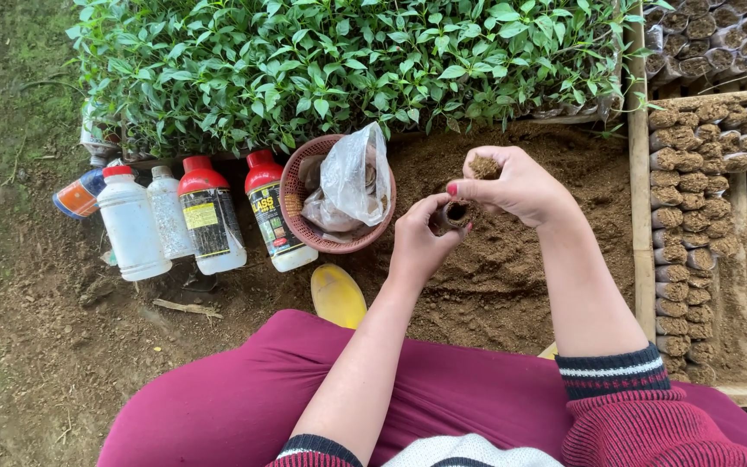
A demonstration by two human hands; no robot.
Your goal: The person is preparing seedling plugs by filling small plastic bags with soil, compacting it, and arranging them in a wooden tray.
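I see the left hand (418, 246) wrapped around a small dark tube (453, 214), held upright over the soil heap (512, 259), mouth open toward the camera. The right hand (516, 184) is curled narrow just above the tube, with a pinch of soil (483, 166) caught in its fingers.

Status, as I judge it:
- The tube in hand is only partly filled; its mouth shows as a dark hollow, so filling is under way and not complete.
- At right, behind a wooden board (641, 216), rows of filled tubes (680, 251) lie packed side by side. I take this as the finished batch; it is already large.
- More filled tubes (719, 39) sit in the upper right corner.
- The heap under the hands remains plentiful.

Nearby items: a pink basket (304, 227) with a crumpled plastic bag (352, 177), touching the heap's left edge; bottles (205, 212) with red caps beside it; a bed of green seedlings (347, 60) behind. I cannot tell what the bag contains.
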